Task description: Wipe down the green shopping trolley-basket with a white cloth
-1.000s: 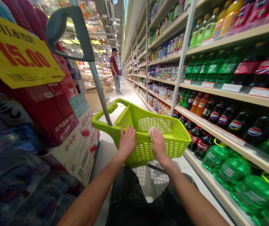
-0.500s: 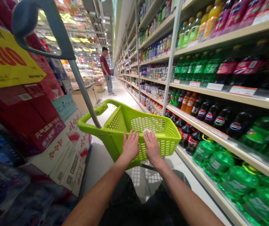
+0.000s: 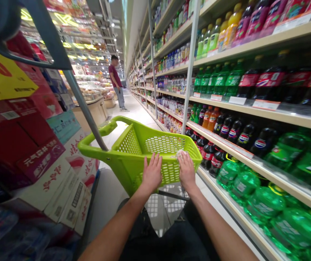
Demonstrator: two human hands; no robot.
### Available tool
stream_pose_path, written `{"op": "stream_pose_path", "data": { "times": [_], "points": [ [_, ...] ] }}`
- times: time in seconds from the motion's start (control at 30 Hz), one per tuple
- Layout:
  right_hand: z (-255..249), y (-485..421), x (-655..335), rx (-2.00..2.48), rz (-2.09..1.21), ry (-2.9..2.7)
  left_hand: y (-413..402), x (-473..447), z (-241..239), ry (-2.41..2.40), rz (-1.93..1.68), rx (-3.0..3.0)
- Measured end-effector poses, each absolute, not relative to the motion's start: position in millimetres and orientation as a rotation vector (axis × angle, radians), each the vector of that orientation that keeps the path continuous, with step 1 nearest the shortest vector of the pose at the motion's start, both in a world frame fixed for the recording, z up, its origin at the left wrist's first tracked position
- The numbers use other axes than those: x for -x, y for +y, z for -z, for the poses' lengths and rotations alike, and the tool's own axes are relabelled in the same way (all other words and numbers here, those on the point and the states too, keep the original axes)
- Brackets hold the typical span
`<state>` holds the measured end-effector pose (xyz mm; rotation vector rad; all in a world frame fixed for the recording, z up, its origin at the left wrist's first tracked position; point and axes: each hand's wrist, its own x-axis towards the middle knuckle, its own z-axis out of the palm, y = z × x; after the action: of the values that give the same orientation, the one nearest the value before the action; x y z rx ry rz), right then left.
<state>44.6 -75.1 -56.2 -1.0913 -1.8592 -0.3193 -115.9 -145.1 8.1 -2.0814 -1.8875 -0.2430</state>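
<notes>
A lime-green shopping trolley basket [image 3: 121, 165] with perforated walls stands in front of my knees. My left hand [image 3: 152, 173] lies against the near side, its fingers stretched over the rim. Farther right along the same rim, my right hand [image 3: 186, 172] presses a crumpled white cloth or tissue [image 3: 181, 153] onto the green plastic. Most of that wad is hidden under the fingers. From the basket's left end a grey pole [image 3: 83, 105] slants up to a dark blue-grey handle [image 3: 53, 43], which neither hand touches.
Shelves of drink bottles [image 3: 234, 78] run along the right, with large green bottles [image 3: 244, 186] lowest. Stacked cartons [image 3: 60, 194] and a yellow price sign [image 3: 5, 72] crowd the left. A person [image 3: 116, 83] in a dark red shirt stands farther up the aisle.
My right hand has slid right along the rim with the white wad, widening the gap between my hands. My left hand stays on the near side. The view has shifted slightly.
</notes>
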Motion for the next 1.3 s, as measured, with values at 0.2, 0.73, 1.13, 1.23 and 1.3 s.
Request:
{"op": "stream_pose_path", "data": {
  "times": [0.2, 0.73, 1.13, 1.23, 1.3],
  "points": [
    [61.8, -63.6, -85.0, 1.298, 0.316, -1.678, -145.3, 113.2, -4.8, -1.923, 0.260, 2.056],
    [57.6, -69.5, -65.3, 1.081, 0.277, -1.821, -145.8, 105.4, -2.9, -1.982, 0.245, 2.017],
    [142.1, -78.9, -115.4, 1.013, 0.278, -1.820, -147.9, 108.7, 6.9, -1.910, 0.238, 1.997],
    [144.6, -93.1, -113.7, 0.988, 0.233, -1.873, -154.3, 108.9, 17.0, -1.823, 0.293, 2.033],
    [125.0, -98.0, -110.0, 0.950, 0.195, -1.864, -158.8, 107.4, 24.7, -1.775, 0.312, 2.060]
  ]
}}
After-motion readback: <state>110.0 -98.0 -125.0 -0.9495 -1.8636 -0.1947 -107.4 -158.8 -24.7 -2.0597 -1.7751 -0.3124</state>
